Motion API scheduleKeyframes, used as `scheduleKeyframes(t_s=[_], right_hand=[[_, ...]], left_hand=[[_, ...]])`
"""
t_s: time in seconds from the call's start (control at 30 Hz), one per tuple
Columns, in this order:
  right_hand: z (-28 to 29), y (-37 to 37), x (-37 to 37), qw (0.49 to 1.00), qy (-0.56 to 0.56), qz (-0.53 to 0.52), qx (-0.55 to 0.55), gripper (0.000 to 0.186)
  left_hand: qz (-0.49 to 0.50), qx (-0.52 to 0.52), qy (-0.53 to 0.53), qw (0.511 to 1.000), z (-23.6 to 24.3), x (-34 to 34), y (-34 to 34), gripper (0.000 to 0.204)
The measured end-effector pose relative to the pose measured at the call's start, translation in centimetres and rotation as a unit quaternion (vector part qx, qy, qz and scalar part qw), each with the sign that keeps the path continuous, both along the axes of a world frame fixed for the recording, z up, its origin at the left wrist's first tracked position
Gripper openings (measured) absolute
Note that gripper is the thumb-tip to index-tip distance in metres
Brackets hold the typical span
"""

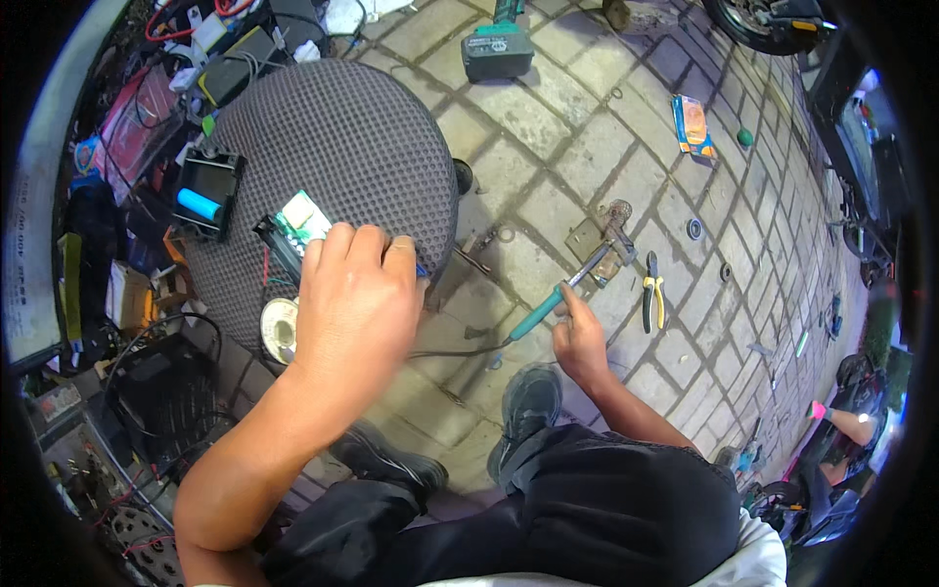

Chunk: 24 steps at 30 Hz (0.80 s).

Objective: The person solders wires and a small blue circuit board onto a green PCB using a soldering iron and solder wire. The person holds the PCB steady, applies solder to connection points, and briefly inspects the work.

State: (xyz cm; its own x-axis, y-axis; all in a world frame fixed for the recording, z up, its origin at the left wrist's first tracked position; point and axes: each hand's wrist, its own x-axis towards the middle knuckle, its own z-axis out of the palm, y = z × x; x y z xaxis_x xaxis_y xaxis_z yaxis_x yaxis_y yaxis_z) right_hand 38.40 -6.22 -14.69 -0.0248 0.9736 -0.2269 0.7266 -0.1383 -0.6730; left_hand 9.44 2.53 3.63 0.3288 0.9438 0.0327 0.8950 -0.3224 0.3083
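My right hand [581,339] grips the teal handle of a soldering iron [535,315]. The iron's metal end rests at a rusty metal stand [610,256] on the paving, and its dark cable runs left behind my left hand. Over the round stool [337,117], my left hand [354,298] is closed with its fingers curled down. What it holds is mostly hidden; a small blue bit shows at its right side. Just beyond its knuckles lies a green circuit board [305,217] with a black part and thin wires. A solder spool [280,328] sits beside my left wrist.
A black case with a blue cylindrical cell [199,203] lies on the stool's left edge. Pliers [652,292] with yellow-black handles lie right of the stand. Farther off are a teal power tool battery [497,54] and an orange-blue packet [693,127]. Clutter fills the left side.
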Motion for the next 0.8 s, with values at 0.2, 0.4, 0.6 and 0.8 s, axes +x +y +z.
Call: scheduleKeyframes(t_s=[0.2,0.4,0.6,0.8], right_hand=[[15.0,6.9,-1.8,0.925,0.361,-0.099,-0.07,0.031],[34.3,9.9,-3.3,0.851,0.514,-0.031,-0.104,0.027],[38.7,6.5,-4.3,0.873,0.457,-0.147,-0.082,0.016],[38.8,4.6,-5.4,0.895,0.393,-0.209,-0.011,0.012]], left_hand=[[-0.002,-0.247,-0.595,0.764,5.3,3.4,3.0,0.043],[-0.027,-0.23,-0.882,0.41,9.1,9.3,2.1,0.051],[-0.118,-0.308,-0.909,0.253,10.7,12.9,-0.5,0.046],[-0.168,-0.364,-0.896,0.189,9.9,13.1,-0.7,0.046]])
